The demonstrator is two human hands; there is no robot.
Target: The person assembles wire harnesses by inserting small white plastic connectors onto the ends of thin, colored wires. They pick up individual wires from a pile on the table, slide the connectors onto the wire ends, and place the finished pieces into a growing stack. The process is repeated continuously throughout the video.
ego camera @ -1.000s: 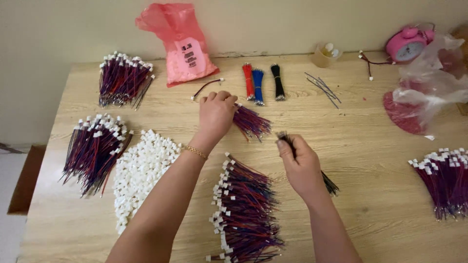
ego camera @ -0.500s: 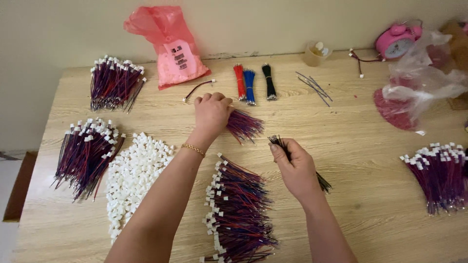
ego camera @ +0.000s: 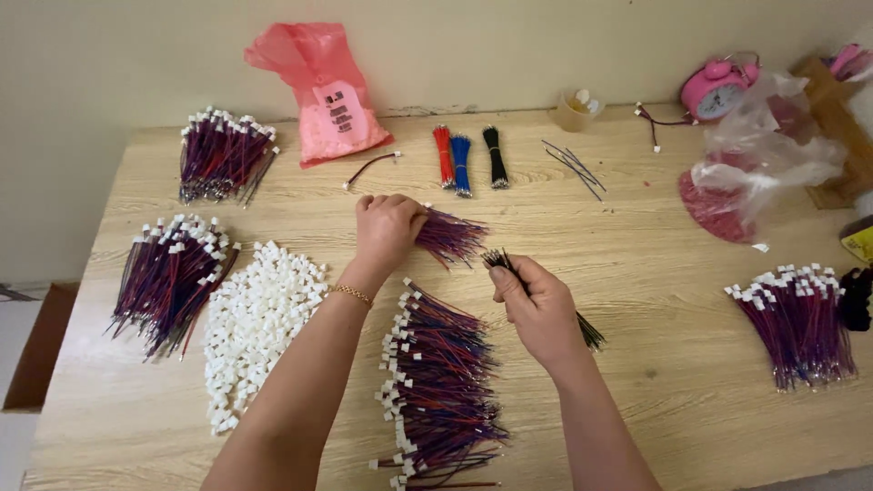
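Observation:
My left hand [ego camera: 386,232] is closed around a small bundle of purple and red wires [ego camera: 452,236], whose loose ends fan out to the right just above the table. My right hand [ego camera: 536,305] grips a thin bundle of black wires [ego camera: 589,333]; its tips stick up above my fingers and the rest trails out lower right. Below and between both hands lies a large pile of red-and-blue wires with white connectors [ego camera: 436,382]. A heap of loose white connectors [ego camera: 255,318] sits left of my left forearm.
More connector-tipped wire piles lie at the left [ego camera: 168,277], far left [ego camera: 223,156] and right edge [ego camera: 800,318]. At the back are a pink bag [ego camera: 323,91], red, blue and black wire bundles [ego camera: 462,162], a small cup [ego camera: 578,109], a pink alarm clock [ego camera: 718,89] and a clear plastic bag [ego camera: 755,164].
Both hands keep their wire bundles and stay in nearly the same place. My right hand has edged slightly toward the left hand; the view has shifted a little.

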